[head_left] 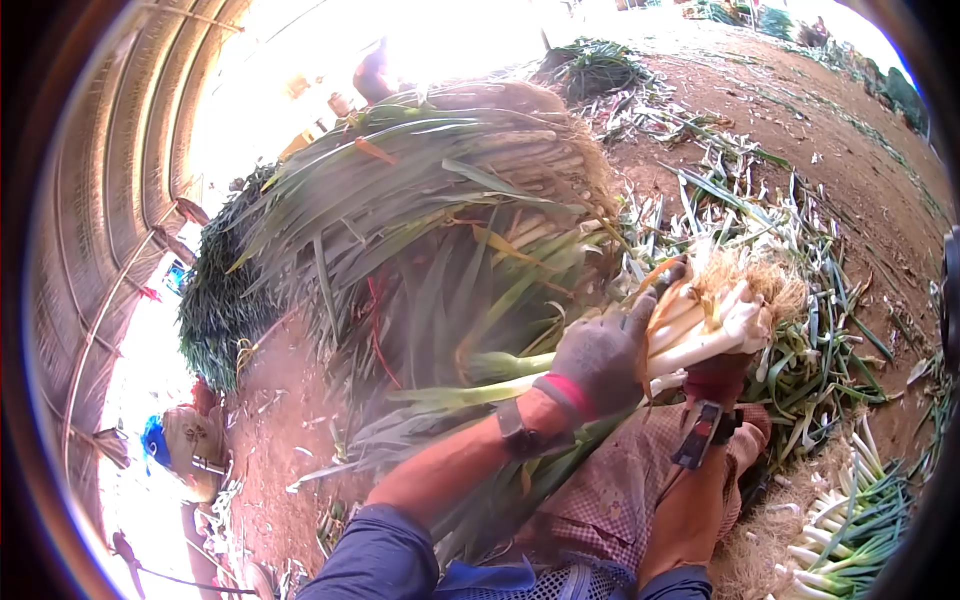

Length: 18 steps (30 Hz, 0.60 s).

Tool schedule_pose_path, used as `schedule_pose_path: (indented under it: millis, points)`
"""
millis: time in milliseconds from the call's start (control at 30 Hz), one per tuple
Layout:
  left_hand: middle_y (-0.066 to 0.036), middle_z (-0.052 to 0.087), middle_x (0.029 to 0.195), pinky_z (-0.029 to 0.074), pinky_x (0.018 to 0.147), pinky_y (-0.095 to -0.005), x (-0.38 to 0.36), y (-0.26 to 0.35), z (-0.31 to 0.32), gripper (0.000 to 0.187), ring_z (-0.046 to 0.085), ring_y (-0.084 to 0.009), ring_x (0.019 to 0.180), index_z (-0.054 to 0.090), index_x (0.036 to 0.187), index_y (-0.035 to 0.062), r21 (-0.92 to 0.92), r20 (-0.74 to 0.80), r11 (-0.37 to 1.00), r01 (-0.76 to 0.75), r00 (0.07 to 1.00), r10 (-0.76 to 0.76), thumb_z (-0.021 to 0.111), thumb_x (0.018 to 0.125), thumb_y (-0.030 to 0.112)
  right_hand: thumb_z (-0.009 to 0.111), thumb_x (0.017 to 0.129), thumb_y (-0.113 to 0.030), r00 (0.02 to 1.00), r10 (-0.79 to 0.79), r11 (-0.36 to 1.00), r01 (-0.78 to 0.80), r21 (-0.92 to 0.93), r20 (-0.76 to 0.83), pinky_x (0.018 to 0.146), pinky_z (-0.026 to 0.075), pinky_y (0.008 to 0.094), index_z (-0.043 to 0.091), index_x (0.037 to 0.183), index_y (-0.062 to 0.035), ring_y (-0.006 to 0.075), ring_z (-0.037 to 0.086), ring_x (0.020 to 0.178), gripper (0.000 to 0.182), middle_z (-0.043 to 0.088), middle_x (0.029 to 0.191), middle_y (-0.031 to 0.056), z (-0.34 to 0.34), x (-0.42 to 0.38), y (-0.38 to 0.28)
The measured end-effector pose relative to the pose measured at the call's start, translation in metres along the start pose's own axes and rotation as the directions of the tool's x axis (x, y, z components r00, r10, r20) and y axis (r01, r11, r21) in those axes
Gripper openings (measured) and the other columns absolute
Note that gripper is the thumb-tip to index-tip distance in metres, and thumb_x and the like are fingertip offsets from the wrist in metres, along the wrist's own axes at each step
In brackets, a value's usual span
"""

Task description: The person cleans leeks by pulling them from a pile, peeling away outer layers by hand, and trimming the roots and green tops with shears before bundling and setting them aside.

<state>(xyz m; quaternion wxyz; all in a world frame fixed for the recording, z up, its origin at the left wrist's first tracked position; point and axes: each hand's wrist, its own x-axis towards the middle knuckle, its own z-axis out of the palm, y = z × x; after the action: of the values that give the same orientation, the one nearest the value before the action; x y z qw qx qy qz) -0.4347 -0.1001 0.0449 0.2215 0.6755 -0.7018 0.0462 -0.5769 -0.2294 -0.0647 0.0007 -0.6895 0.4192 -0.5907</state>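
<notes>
Firmly, our gloved left hand [600, 355] wraps the scallion bunch [700, 315] near its roots, steadying the stalks; our right hand [718, 378] grips below. Behind stands the big scallion heap [440, 200], trimmings [790, 240] littering the dirt floor [830, 130].

A big heap of uncut green onions [450, 210] fills the centre. At nine o'clock lies a darker pile of greens [215, 310]. Trimmed leaves and scraps [790, 250] litter the dirt floor [830, 130] at two o'clock. Cleaned white stalks [850, 520] lie at five o'clock.
</notes>
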Motion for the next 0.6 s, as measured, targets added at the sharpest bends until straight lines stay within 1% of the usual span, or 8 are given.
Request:
schedule_pose_path:
  millis: [33,100,167,200,333,467,567,600]
  points:
    - [-0.024,0.069,0.098,0.057,0.072,-0.0513,-0.003,0.001,0.003,0.075,0.071,-0.0417,0.082,0.046,0.142,-0.0017,-0.006,-0.014,1.0,-0.008,1.0,0.008,0.075,0.077,0.02,0.069,0.086,-0.024,1.0,-0.002,1.0,0.002,0.001,-0.001,0.074,0.058,0.0397,0.067,0.126,-0.0003,0.0271,0.073,0.09,0.047,0.072,0.099,0.015,0.002,-0.006,0.016]
    - [-0.022,0.069,0.097,0.056,0.071,-0.0504,-0.007,0.002,0.002,0.071,0.071,-0.0403,0.081,0.047,0.142,-0.001,-0.011,-0.08,0.999,-0.047,0.996,0.046,0.073,0.079,0.019,0.072,0.087,-0.037,0.937,0.01,0.999,-0.023,0.033,0.35,0.086,0.059,0.0391,0.068,0.127,-0.0012,0.028,0.074,0.099,0.054,0.074,0.107,0.0158,-0.002,-0.021,0.057]
    - [-0.02,0.069,0.096,0.056,0.071,-0.0497,-0.012,0.003,0.0,0.064,0.071,-0.0401,0.081,0.051,0.134,0.0005,-0.004,0.012,1.0,-0.026,1.0,0.026,0.074,0.078,0.019,0.054,0.102,-0.038,0.633,0.09,0.827,-0.477,0.296,0.769,0.109,0.048,0.0507,0.046,0.152,-0.0039,0.0336,0.056,0.131,0.061,0.057,0.146,0.0173,0.024,-0.068,0.183]
    - [-0.02,0.069,0.096,0.056,0.071,-0.0497,-0.015,0.005,0.0,0.064,0.071,-0.0401,0.081,0.051,0.134,0.0005,-0.004,0.009,1.0,-0.025,1.0,0.025,0.074,0.078,0.019,0.054,0.102,-0.035,0.594,0.116,0.837,-0.49,0.244,0.796,0.111,0.046,0.0494,0.044,0.153,-0.0041,0.0329,0.054,0.133,0.06,0.055,0.148,0.0169,0.015,-0.068,0.188]
    - [-0.02,0.07,0.095,0.056,0.072,-0.05,-0.015,0.01,-0.004,0.052,0.071,-0.0405,0.081,0.054,0.12,0.0035,-0.052,0.004,0.999,-0.007,1.0,0.007,0.076,0.076,0.019,0.054,0.103,-0.022,0.794,0.131,0.972,-0.221,0.08,0.594,0.117,0.038,0.0444,0.036,0.158,-0.0052,0.03,0.045,0.141,0.06,0.046,0.156,0.0156,-0.022,-0.033,0.167]
    - [-0.022,0.07,0.095,0.056,0.074,-0.0518,-0.004,0.012,-0.006,0.043,0.071,-0.0418,0.084,0.055,0.113,0.0042,-0.054,0.197,0.994,0.093,0.977,-0.08,0.074,0.077,0.017,0.054,0.104,-0.01,0.871,0.099,0.993,-0.117,0.009,0.481,0.124,0.031,0.0394,0.027,0.163,-0.0062,0.0272,0.037,0.15,0.065,0.038,0.164,0.0143,-0.025,-0.002,0.179]
    - [-0.023,0.069,0.094,0.055,0.075,-0.0499,-0.001,0.016,0.0,0.031,0.071,-0.0408,0.084,0.056,0.108,-0.0006,-0.051,0.199,0.994,0.093,0.977,-0.081,0.068,0.082,0.013,0.054,0.104,-0.004,0.891,0.07,0.997,-0.07,-0.017,0.449,0.128,0.027,0.0369,0.023,0.165,-0.0067,0.0258,0.032,0.154,0.069,0.034,0.168,0.0137,-0.003,0.019,0.2]
    - [-0.023,0.069,0.094,0.056,0.074,-0.0498,0.0,0.015,0.003,0.031,0.071,-0.0409,0.084,0.057,0.108,-0.0014,-0.056,0.182,0.996,0.067,0.982,-0.056,0.068,0.082,0.013,0.058,0.102,-0.006,0.942,-0.07,0.993,0.098,-0.069,0.328,0.129,0.025,0.0376,0.026,0.164,-0.0063,0.0265,0.033,0.153,0.07,0.035,0.167,0.0138,0.019,0.023,0.226]
